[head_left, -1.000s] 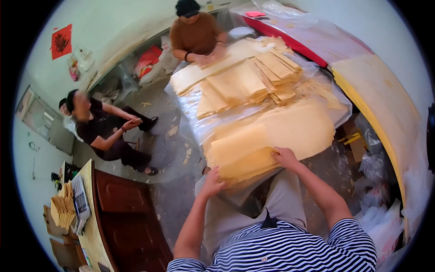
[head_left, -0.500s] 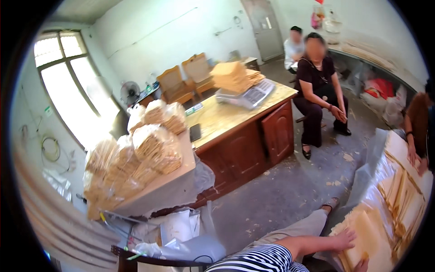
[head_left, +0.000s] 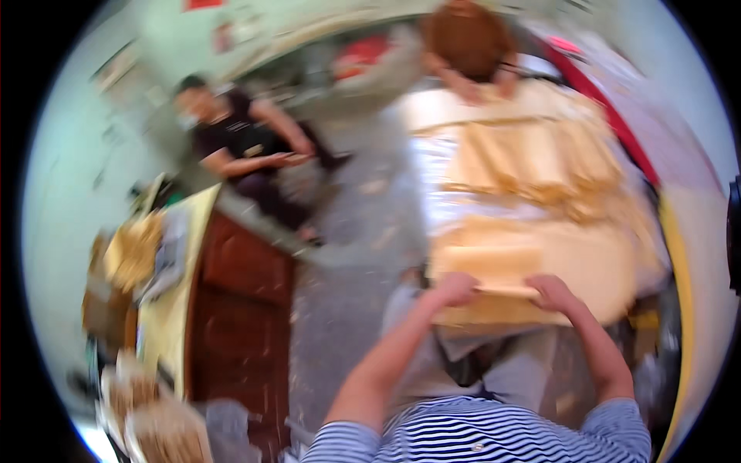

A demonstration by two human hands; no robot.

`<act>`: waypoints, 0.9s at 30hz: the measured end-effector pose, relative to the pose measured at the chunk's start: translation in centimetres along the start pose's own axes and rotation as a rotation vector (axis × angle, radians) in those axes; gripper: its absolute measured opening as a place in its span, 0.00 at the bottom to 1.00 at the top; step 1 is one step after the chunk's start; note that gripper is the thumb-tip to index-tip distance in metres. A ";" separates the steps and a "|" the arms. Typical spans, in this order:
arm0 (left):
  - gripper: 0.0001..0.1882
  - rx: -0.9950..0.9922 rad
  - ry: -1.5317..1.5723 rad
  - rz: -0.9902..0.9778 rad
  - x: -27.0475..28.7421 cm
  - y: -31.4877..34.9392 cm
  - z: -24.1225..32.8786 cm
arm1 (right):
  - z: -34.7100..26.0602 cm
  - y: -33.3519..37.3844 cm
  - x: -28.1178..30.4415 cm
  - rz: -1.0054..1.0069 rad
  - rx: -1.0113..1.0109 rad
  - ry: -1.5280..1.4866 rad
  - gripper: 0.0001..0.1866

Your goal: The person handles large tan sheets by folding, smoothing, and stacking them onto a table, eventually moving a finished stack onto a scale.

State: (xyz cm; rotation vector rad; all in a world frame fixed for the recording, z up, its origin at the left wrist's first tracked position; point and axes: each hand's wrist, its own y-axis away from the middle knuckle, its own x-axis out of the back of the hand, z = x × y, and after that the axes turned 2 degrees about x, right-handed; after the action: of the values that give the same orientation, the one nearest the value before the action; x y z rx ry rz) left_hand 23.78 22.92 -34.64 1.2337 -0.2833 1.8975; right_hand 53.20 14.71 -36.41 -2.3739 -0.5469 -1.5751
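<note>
A thin tan sheet (head_left: 502,265), its near edge folded into a roll, lies in front of me on a wide layer of similar tan sheets (head_left: 596,270). My left hand (head_left: 459,288) is closed on the left end of the fold. Closed around its right end is my right hand (head_left: 549,292). Motion blur softens the fingers and the sheet's edge. Just beyond lies a row of creased, pleated tan sheets (head_left: 532,160) on clear plastic.
Across the work surface a co-worker in brown (head_left: 468,42) has both hands on the far sheets. Another person in dark clothes (head_left: 251,139) sits at left. A wooden desk (head_left: 239,309) holds a scale (head_left: 166,251) and a tan stack (head_left: 133,251). Bagged bundles (head_left: 166,432) stand lower left.
The view has swung right, bringing the work surface to the middle. Earlier my left hand lay flat on the sheets; now both hands grip a folded edge.
</note>
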 end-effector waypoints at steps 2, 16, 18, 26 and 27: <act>0.16 -0.077 0.246 -0.132 1.7 0.8 -3.0 | -2.0 -0.4 3.9 -0.199 -0.208 -0.264 0.18; 0.18 -0.083 -0.323 0.624 -1.7 -3.4 1.9 | -2.4 0.7 -1.4 0.411 -0.771 -0.103 0.08; 0.20 -0.226 -0.413 0.661 -3.5 -3.2 2.5 | -2.8 0.6 -2.0 0.441 -0.738 0.007 0.10; 0.25 -0.119 -0.392 0.529 -4.9 -3.5 2.0 | -6.1 -0.9 -2.6 0.310 -0.194 0.272 0.37; 0.25 -0.116 -0.398 0.536 -4.9 -3.6 1.9 | -6.2 -1.0 -2.2 0.316 -0.187 0.274 0.37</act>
State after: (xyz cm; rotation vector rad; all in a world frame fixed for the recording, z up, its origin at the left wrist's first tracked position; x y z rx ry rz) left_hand 28.45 21.54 -38.64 1.5589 -1.0070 2.0129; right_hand 46.81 12.77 -36.03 -2.1766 0.0329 -1.8196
